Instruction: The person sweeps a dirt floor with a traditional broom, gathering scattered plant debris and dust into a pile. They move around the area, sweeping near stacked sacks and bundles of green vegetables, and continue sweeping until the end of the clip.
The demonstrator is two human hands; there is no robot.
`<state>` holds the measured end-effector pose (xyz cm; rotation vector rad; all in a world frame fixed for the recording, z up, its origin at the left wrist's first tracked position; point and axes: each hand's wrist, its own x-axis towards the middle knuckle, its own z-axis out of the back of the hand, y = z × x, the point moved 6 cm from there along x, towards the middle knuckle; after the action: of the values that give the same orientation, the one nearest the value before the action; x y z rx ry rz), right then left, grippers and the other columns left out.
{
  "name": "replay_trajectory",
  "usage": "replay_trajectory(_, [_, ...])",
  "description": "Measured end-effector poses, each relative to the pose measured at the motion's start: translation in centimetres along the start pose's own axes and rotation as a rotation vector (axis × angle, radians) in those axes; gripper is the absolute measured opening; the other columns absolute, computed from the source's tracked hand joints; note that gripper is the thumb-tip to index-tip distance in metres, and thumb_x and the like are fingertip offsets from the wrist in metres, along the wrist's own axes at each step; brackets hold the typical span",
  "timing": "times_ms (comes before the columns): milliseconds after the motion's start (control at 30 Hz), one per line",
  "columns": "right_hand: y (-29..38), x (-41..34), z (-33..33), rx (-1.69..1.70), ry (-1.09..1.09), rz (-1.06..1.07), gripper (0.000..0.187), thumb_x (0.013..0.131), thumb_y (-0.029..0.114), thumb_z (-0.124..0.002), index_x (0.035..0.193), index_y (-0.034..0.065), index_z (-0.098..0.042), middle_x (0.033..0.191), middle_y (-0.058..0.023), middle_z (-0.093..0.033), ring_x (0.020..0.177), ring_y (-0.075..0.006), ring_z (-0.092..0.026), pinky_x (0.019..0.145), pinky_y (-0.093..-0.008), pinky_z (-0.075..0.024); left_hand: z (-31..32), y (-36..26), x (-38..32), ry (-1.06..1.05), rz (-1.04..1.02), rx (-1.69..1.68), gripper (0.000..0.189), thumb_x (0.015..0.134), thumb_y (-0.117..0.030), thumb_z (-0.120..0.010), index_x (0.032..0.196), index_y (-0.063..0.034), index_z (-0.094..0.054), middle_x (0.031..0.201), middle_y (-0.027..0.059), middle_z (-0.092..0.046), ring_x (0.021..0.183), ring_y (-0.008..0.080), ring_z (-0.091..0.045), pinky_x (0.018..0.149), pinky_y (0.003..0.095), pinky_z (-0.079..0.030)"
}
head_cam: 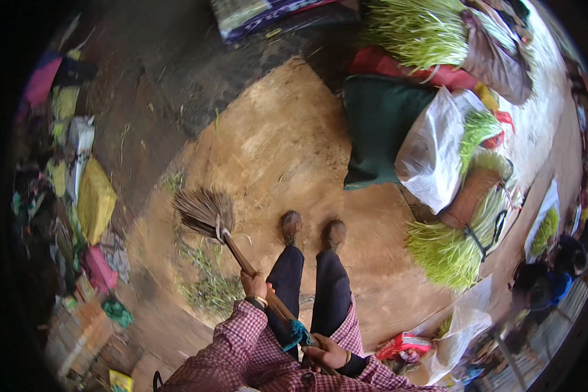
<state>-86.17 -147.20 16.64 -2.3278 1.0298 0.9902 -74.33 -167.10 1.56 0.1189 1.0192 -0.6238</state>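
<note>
My left hand (256, 286) grips the shaft of a broom (238, 251) partway along its length. Near the top end, my right hand (325, 354) is closed around the same shaft, just past a teal cloth tie (298, 334). The broom slants up and left across my legs. Its stiff brown bristles (203, 210) fan out to the left of my shoes (291, 224), bound at the neck by a pale band. Loose green stalks and leaf scraps (210, 286) lie on the ground just below the bristles. Whether the bristles touch the ground is hard to tell.
On the right lie a dark green sack (379, 127), a white plastic sack (433, 152) and bundles of pale green stalks (448, 259). More stalks (421, 29) stand above. Litter with a yellow packet (95, 201) lines the left. People (544, 284) sit at far right.
</note>
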Motion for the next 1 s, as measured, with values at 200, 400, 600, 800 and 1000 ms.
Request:
replay_trajectory(200, [3.1, 2.9, 4.8, -0.540, -0.379, 0.258, 0.027, 0.090, 0.021, -0.057, 0.104, 0.0029, -0.043, 0.064, -0.0077, -0.055, 0.050, -0.0169, -0.056, 0.046, -0.0287, -0.0426, -12.1, -6.8, 0.9, 0.378, -0.138, -0.351, 0.026, 0.087, -0.022, -0.058, 0.108, -0.0096, -0.049, 0.073, 0.0045, -0.052, 0.047, 0.0138, -0.050, 0.039, 0.0286, -0.044])
replay_trajectory(400, [-2.8, 4.5, 3.7, -0.583, -0.232, 0.220, 0.024, 0.089, 0.015, -0.057, 0.102, 0.0025, -0.042, 0.068, -0.0049, -0.054, 0.053, -0.0133, -0.054, 0.048, -0.0274, -0.0445, -8.9, 6.4, 3.8, 0.298, -0.124, -0.095, 0.024, 0.086, -0.019, -0.058, 0.107, -0.0088, -0.050, 0.071, 0.0053, -0.052, 0.046, 0.0147, -0.049, 0.039, 0.0312, -0.043])
replay_trajectory(600, [-6.3, 1.8, 2.6, -0.467, 0.013, -0.018, 0.029, 0.090, 0.021, -0.057, 0.109, 0.0016, -0.046, 0.072, -0.0078, -0.058, 0.059, -0.0175, -0.056, 0.053, -0.0307, -0.0438, 3.9, 10.3, 1.5, -0.151, -0.070, -0.230, 0.029, 0.087, -0.015, -0.055, 0.113, -0.0037, -0.048, 0.069, 0.0101, -0.054, 0.045, 0.0225, -0.054, 0.039, 0.0332, -0.044])
replay_trajectory(800, [2.6, 15.3, 1.2, -0.728, -0.306, 0.362, 0.026, 0.090, 0.021, -0.056, 0.098, -0.0001, -0.044, 0.064, -0.0144, -0.055, 0.047, -0.0226, -0.055, 0.042, -0.0364, -0.0424, -2.2, -8.3, 8.5, 0.283, -0.417, -0.479, 0.024, 0.091, -0.019, -0.054, 0.110, -0.0063, -0.047, 0.070, 0.0043, -0.048, 0.043, 0.0139, -0.046, 0.038, 0.0314, -0.039])
replay_trajectory(1000, [-7.7, 23.1, 2.5, -0.953, -0.253, 0.364, 0.027, 0.086, 0.019, -0.059, 0.088, -0.0039, -0.045, 0.059, -0.0198, -0.054, 0.055, -0.0352, -0.059, 0.052, -0.0440, -0.0456, 1.6, 6.0, 16.4, 0.203, -0.416, -0.581, 0.044, 0.091, -0.015, -0.052, 0.133, -0.0092, -0.042, 0.083, 0.0022, -0.058, 0.063, 0.0116, -0.050, 0.052, 0.0253, -0.042])
